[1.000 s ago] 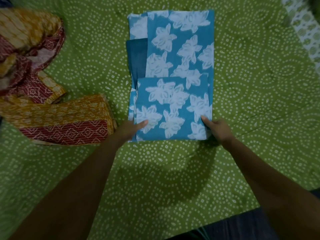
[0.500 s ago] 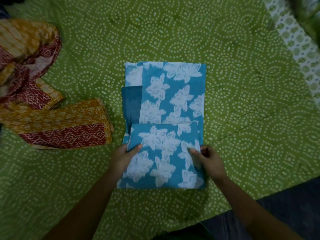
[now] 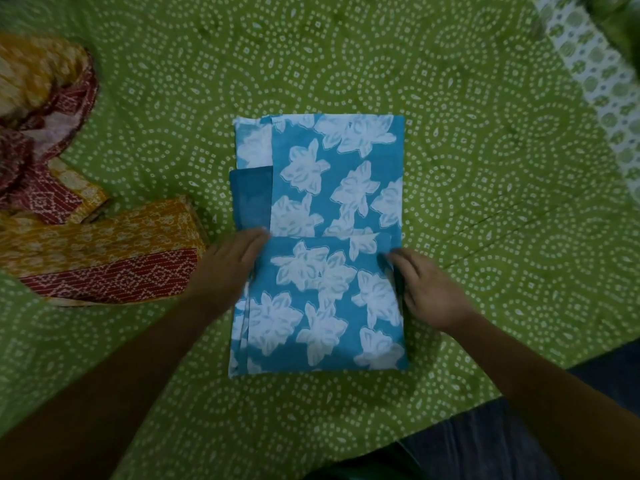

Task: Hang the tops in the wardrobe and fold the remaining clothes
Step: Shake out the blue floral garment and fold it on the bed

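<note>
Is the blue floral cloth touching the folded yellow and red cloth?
Apart. The head view shows green bedsheet between the blue floral cloth and the folded yellow and red cloth.

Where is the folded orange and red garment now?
In the head view the folded orange and red patterned garment lies at left on the green bedsheet, beside the left hand.
</note>
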Demonstrator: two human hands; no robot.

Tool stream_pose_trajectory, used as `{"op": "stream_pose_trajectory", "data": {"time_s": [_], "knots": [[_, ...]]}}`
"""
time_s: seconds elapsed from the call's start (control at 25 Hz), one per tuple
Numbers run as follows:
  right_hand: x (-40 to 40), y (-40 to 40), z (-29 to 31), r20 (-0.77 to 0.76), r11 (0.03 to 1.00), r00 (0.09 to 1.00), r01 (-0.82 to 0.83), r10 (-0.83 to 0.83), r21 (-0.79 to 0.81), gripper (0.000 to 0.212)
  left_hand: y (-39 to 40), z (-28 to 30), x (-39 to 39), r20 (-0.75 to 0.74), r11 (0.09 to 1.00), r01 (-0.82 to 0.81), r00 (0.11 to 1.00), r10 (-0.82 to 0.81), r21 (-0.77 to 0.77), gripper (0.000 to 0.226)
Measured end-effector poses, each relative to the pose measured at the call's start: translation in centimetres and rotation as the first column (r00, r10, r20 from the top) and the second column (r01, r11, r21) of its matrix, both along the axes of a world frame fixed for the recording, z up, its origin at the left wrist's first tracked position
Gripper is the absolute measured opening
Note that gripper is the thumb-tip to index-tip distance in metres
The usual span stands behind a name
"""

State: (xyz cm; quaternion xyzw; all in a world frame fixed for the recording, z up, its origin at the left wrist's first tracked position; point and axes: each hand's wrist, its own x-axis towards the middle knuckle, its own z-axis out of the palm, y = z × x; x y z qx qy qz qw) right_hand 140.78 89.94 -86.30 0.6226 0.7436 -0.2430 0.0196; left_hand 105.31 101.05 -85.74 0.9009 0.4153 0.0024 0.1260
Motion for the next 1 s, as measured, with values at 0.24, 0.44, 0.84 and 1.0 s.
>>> {"op": "stream_pose_trajectory", "data": {"time_s": [0.24,0.44,0.84,1.0], "knots": [[1.6,3.4,-2.2,0.277,0.759,0.735,-0.650,0.619,0.031,0.069,1.7,-0.5,-2.4,-0.252,0.733,0.675,0.697,-0.671,-0.084,0.076],[0.6,7.9,-4.0,-0.014,0.760,0.759,-0.650,0.650,0.022,0.067,4.3,-3.7,1.2,-0.072,0.771,0.608,0.775,-0.628,-0.189,0.061],[-0.7,13.1,-1.8,-0.464,0.515,0.224,0.427,-0.857,-0.744,0.031,7.9,-1.7,4.7,0.002,0.213,-0.415,0.451,0.892,-0.884,0.044],[-1.1,11.9,-1.2,-0.399,0.462,0.241,0.569,-0.885,-0.680,0.033,6.6,-0.7,4.4,0.042,0.280,-0.458,0.464,0.885,-0.844,0.016]]}}
